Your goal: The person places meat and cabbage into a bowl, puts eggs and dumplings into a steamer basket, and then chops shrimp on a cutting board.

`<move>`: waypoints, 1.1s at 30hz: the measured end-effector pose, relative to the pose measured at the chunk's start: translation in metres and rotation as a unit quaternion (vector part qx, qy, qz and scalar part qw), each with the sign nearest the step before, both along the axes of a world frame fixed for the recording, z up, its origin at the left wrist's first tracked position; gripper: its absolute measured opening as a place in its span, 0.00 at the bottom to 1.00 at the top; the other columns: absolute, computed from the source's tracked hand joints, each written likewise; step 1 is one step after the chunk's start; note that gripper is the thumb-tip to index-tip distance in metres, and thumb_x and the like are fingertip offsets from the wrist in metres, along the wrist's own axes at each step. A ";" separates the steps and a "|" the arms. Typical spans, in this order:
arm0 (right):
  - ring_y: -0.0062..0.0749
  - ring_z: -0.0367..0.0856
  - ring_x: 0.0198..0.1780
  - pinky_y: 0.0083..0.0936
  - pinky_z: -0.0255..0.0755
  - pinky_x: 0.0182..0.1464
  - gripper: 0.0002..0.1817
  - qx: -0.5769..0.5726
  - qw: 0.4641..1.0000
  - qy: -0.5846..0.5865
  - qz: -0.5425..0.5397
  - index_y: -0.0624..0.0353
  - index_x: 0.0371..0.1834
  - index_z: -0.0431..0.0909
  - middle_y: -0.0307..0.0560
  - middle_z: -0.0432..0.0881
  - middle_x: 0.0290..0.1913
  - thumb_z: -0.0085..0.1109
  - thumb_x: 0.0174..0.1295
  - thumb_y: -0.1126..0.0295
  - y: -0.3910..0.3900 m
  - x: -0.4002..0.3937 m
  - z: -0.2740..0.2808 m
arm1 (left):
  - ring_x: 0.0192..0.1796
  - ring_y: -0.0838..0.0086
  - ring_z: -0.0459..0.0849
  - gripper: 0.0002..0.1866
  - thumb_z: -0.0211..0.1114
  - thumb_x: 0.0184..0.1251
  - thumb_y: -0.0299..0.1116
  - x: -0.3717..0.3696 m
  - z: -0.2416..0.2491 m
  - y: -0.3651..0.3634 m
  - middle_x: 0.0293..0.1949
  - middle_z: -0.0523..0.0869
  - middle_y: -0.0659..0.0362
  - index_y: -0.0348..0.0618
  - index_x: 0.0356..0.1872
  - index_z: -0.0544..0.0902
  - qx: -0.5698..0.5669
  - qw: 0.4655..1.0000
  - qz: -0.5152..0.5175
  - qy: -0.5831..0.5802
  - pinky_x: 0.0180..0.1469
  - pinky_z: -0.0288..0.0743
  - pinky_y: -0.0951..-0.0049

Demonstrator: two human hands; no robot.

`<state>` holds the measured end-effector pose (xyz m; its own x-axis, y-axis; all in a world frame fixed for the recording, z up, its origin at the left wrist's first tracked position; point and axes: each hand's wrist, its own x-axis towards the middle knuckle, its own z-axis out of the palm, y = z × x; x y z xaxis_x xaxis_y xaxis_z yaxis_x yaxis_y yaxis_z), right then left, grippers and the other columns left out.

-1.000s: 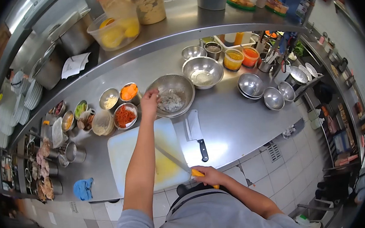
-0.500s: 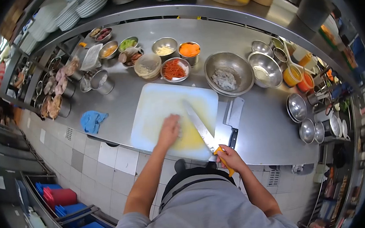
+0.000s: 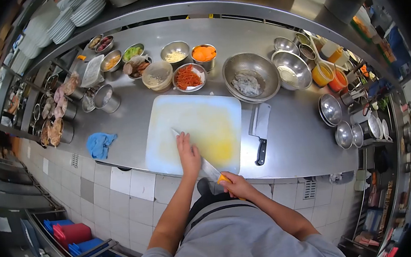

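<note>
My right hand [image 3: 239, 186] is wrapped round the yellow handle of a long kitchen knife [image 3: 210, 169]. The blade slants up and left over the white cutting board [image 3: 162, 113], its tip showing just beyond my left fingers. Across the middle of the blade lies my left hand [image 3: 188, 154], fingers stretched out and hiding part of the steel. A yellow stain marks the right half of the board. Right of the board, a cleaver [image 3: 261, 120] with a black handle rests on the steel counter.
Behind the board stand bowls of shredded carrot [image 3: 188, 77], orange slices [image 3: 204, 53] and pale chopped pieces [image 3: 175, 54]. A colander [image 3: 269, 77] holds translucent, shrimp-like pieces. A blue cloth [image 3: 101, 145] lies at the counter's left front edge. A steel shelf [image 3: 225, 9] runs above the back.
The knife has moved left with my right hand, its blade now passing under my left hand. Before, the left hand lay on the board left of the blade.
</note>
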<state>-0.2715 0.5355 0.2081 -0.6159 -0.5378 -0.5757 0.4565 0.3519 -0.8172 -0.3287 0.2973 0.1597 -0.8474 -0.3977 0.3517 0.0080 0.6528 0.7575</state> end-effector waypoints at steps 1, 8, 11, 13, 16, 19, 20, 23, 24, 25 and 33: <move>0.19 0.75 0.21 0.22 0.72 0.24 0.27 0.000 1.000 0.001 -0.007 0.52 0.79 0.72 0.38 0.81 0.30 0.60 0.81 0.60 -0.001 -0.002 0.004 | 0.83 0.37 0.62 0.24 0.60 0.76 0.23 0.000 0.002 -0.001 0.78 0.70 0.37 0.33 0.72 0.76 0.000 1.000 -0.007 0.001 0.83 0.58 0.47; 0.18 0.74 0.22 0.21 0.72 0.26 0.29 -0.011 0.994 0.055 -0.099 0.54 0.82 0.70 0.37 0.82 0.31 0.61 0.81 0.62 0.029 -0.029 0.069 | 0.73 0.43 0.74 0.19 0.60 0.73 0.17 -0.085 0.076 0.048 0.63 0.80 0.42 0.37 0.63 0.84 0.030 0.988 -0.043 0.149 0.74 0.70 0.51; 0.17 0.75 0.23 0.20 0.73 0.26 0.31 -0.045 0.978 0.058 -0.196 0.54 0.83 0.68 0.38 0.83 0.33 0.62 0.80 0.65 0.060 -0.052 0.111 | 0.60 0.47 0.82 0.16 0.64 0.69 0.17 -0.149 0.154 0.090 0.51 0.84 0.45 0.39 0.54 0.88 -0.018 0.948 -0.159 0.276 0.65 0.76 0.54; 0.17 0.76 0.24 0.20 0.73 0.27 0.31 -0.084 0.962 0.096 -0.240 0.53 0.84 0.66 0.39 0.83 0.34 0.62 0.80 0.65 0.085 -0.071 0.140 | 0.58 0.49 0.83 0.15 0.65 0.66 0.17 -0.184 0.198 0.116 0.49 0.85 0.47 0.39 0.52 0.88 -0.028 0.930 -0.212 0.299 0.62 0.77 0.54; 0.19 0.77 0.24 0.20 0.73 0.27 0.29 -0.108 0.943 0.118 -0.292 0.54 0.82 0.69 0.39 0.83 0.35 0.61 0.81 0.65 0.122 -0.093 0.158 | 0.55 0.50 0.83 0.14 0.66 0.63 0.17 -0.239 0.210 0.149 0.47 0.85 0.49 0.40 0.49 0.89 -0.038 0.910 -0.275 0.309 0.59 0.78 0.53; 0.20 0.77 0.23 0.21 0.73 0.26 0.25 -0.114 0.924 0.118 -0.346 0.55 0.79 0.71 0.40 0.82 0.34 0.59 0.81 0.65 0.157 -0.103 0.147 | 0.52 0.50 0.85 0.12 0.66 0.64 0.21 -0.300 0.146 0.164 0.45 0.88 0.48 0.40 0.48 0.90 -0.028 0.920 -0.273 0.279 0.57 0.80 0.53; 0.20 0.77 0.23 0.20 0.73 0.26 0.25 -0.077 0.921 0.113 -0.364 0.55 0.78 0.72 0.40 0.82 0.34 0.59 0.81 0.65 0.167 -0.100 0.140 | 0.46 0.55 0.86 0.11 0.67 0.67 0.22 -0.329 0.092 0.157 0.42 0.88 0.51 0.40 0.49 0.89 -0.083 0.931 -0.299 0.195 0.51 0.80 0.59; 0.20 0.77 0.23 0.21 0.73 0.26 0.24 -0.035 0.910 0.121 -0.395 0.55 0.78 0.72 0.41 0.83 0.33 0.58 0.81 0.66 0.198 -0.082 0.111 | 0.40 0.60 0.89 0.09 0.68 0.71 0.27 -0.356 0.070 0.163 0.38 0.91 0.51 0.39 0.48 0.89 -0.037 0.962 -0.262 0.072 0.47 0.82 0.62; 0.20 0.77 0.23 0.21 0.73 0.26 0.25 -0.044 0.911 0.095 -0.400 0.56 0.78 0.72 0.41 0.83 0.33 0.58 0.81 0.66 0.206 -0.073 0.105 | 0.41 0.60 0.91 0.10 0.69 0.71 0.31 -0.356 0.071 0.164 0.38 0.92 0.49 0.38 0.47 0.90 0.059 0.978 -0.197 0.025 0.48 0.83 0.59; 0.21 0.77 0.23 0.21 0.73 0.26 0.25 -0.053 0.911 0.066 -0.403 0.56 0.78 0.72 0.41 0.83 0.33 0.58 0.81 0.66 0.211 -0.065 0.102 | 0.41 0.60 0.91 0.10 0.69 0.71 0.31 -0.353 0.079 0.164 0.38 0.92 0.49 0.38 0.47 0.90 0.056 0.979 -0.197 0.020 0.48 0.83 0.59; 0.21 0.78 0.24 0.21 0.74 0.27 0.23 -0.103 0.930 0.040 -0.350 0.55 0.77 0.72 0.41 0.83 0.33 0.55 0.82 0.68 0.227 -0.058 0.088 | 0.34 0.78 0.81 0.09 0.70 0.78 0.35 -0.307 0.133 0.139 0.32 0.86 0.63 0.39 0.42 0.85 0.252 0.945 -0.203 0.039 0.41 0.76 0.73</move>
